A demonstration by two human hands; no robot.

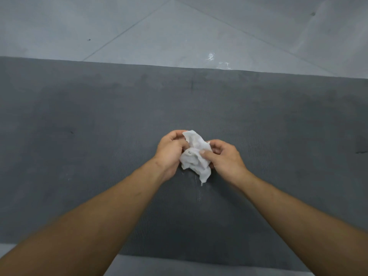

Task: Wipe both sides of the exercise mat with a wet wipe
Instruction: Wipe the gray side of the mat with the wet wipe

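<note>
A dark grey exercise mat lies flat across the floor and fills most of the view. Above its middle I hold a crumpled white wet wipe between both hands. My left hand grips the wipe's left side with curled fingers. My right hand pinches its right side, thumb on top. A loose corner of the wipe hangs down toward the mat. Faint pale streaks mark the mat just below the wipe.
Light grey floor tiles lie beyond the mat's far edge, with a small wet shiny patch close to that edge. A strip of floor shows at the mat's near edge.
</note>
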